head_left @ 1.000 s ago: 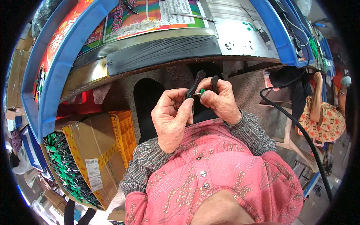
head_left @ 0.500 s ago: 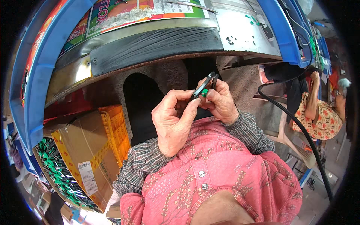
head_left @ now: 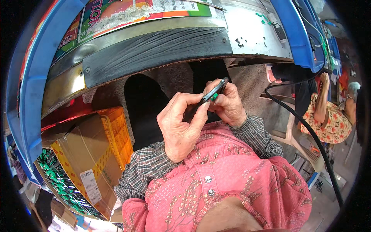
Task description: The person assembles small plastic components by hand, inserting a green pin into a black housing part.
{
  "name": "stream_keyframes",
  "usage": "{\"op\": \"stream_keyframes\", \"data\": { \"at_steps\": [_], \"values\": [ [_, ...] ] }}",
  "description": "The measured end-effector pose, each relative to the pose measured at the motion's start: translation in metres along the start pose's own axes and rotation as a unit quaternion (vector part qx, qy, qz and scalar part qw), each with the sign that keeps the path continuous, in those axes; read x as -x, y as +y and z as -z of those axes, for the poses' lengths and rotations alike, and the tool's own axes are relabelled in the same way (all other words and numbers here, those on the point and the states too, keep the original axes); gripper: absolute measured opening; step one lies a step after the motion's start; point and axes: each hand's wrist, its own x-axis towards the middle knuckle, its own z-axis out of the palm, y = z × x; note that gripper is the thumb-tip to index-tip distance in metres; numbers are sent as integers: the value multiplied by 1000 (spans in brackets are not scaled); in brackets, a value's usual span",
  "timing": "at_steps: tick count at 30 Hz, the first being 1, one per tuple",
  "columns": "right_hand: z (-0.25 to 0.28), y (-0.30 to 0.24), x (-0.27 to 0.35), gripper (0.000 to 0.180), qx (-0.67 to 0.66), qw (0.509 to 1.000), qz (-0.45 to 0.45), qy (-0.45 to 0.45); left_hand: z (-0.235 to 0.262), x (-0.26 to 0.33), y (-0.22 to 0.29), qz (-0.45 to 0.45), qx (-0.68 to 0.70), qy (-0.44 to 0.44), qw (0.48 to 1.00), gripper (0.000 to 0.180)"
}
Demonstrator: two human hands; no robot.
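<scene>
Between my two hands, above my lap, is a slim black piece (head_left: pixel 215 89) with a glossy edge and a rounded upper tip. My left hand (head_left: pixel 178 127) pinches its lower end between thumb and bent fingers. My right hand (head_left: pixel 230 103) is closed around its upper part, with the thumb close to a small bright green part (head_left: pixel 214 96). Some of the piece is hidden behind my fingers, so its exact kind cannot be made out.
The bench edge with a black strip (head_left: pixel 158 52) lies ahead. Blue trays (head_left: pixel 33 100) stand on both sides. At left are a cardboard box (head_left: pixel 87 149) holding several green-and-black pieces and an orange crate (head_left: pixel 118 133). A black cable (head_left: pixel 305 121) hangs at right, near another person (head_left: pixel 326 120).
The black piece has turned, its open loop now seen as a narrow edge. My hands stay nearly in place, still gripping it. The view has shifted slightly.
</scene>
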Motion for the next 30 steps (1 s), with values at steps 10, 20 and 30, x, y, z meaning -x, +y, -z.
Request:
{"op": "stream_keyframes", "data": {
  "at_steps": [10, 20, 30],
  "values": [
    [1, 1, -3, 32, 4, 1000, 4, -21, 1, -2, -3, -25, -12, 9, 1000, 17],
    [8, 1, -6, 37, -11, 999, -17, -43, 0, -4, -5, -29, -18, 15, 999, 18],
    [14, 7, -8, 40, -13, 999, -23, -45, 1, -6, -7, -25, -40, 14, 999, 17]
  ]
}}
